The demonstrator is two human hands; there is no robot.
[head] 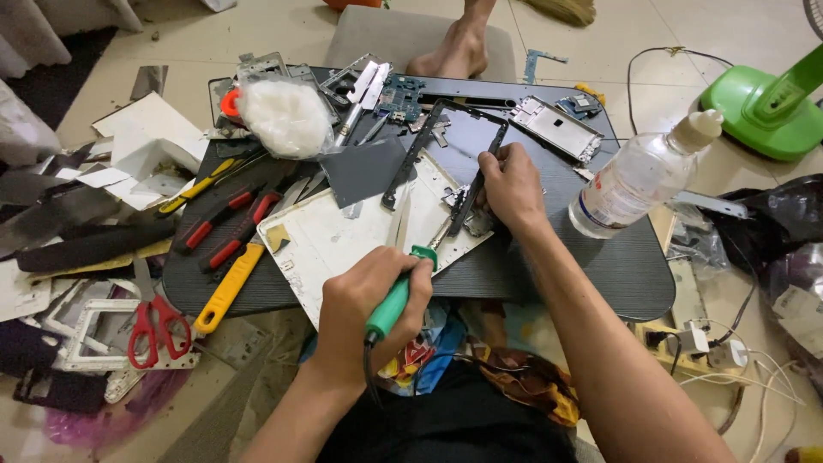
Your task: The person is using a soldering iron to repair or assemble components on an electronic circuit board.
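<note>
A person seen from above sits at a low dark table crowded with phone parts and tools. The left hand is wrapped in a fist around the green handle of a soldering iron, whose metal tip points up and to the right, ending at a small phone part under the other hand. The right hand presses its fingertips down on a narrow black phone frame strip, pinning it against a white rectangular panel lying flat at the table's middle. Just above the fingers lies a larger black rectangular phone frame, tilted.

To the left sit a crumpled clear plastic bag, red-handled pliers and a yellow-handled cutter. Red-handled scissors lie off the table's left edge on the floor. A clear plastic bottle with a white cap lies tilted at the table's right side. A green fan base stands on the floor, far right.
</note>
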